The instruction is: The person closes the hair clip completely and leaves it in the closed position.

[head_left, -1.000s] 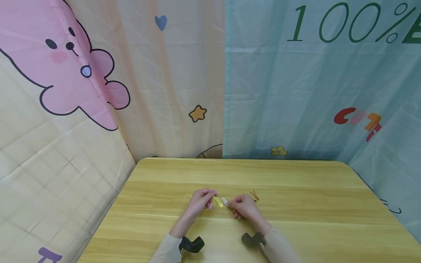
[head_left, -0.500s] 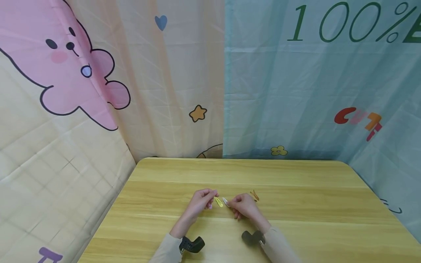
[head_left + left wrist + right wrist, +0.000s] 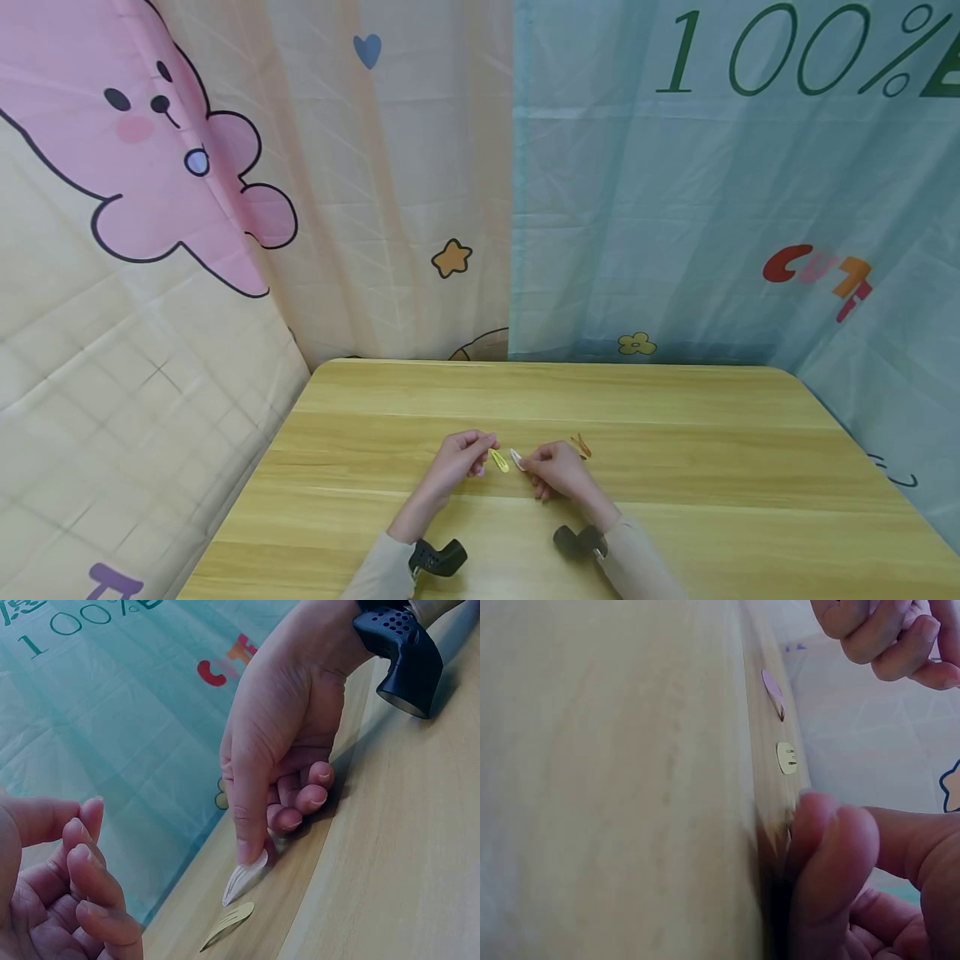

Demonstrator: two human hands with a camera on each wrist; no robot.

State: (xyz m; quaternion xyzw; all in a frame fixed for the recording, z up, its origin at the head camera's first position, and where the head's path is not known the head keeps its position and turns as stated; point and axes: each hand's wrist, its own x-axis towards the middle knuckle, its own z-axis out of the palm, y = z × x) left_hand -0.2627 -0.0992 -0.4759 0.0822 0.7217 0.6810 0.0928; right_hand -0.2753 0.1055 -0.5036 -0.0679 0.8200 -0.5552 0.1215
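Observation:
My right hand [image 3: 562,471] pinches a white snap hair clip [image 3: 246,882] by one end between thumb and forefinger, low over the tabletop. Beside it a yellow snap hair clip [image 3: 499,461] lies on the wood, apart from the white one. Up and to the left, my left hand [image 3: 459,457] hovers with loosely curled fingers; thumb and forefinger tips come close together, and I see nothing between them. A pink hair clip [image 3: 772,690] lies beyond the yellow one in the right wrist view. In the head view, the left hand mostly hides it.
Brown hair clips [image 3: 583,447] lie just behind the right hand, partly covered by it. The wooden table [image 3: 712,467] extends to either side. Printed curtains [image 3: 660,208] hang behind its far edge. A black device [image 3: 438,557] sits on each wrist.
The right hand has shifted the white hair clip slightly right, widening the gap to the yellow clip. The left hand has stayed almost still.

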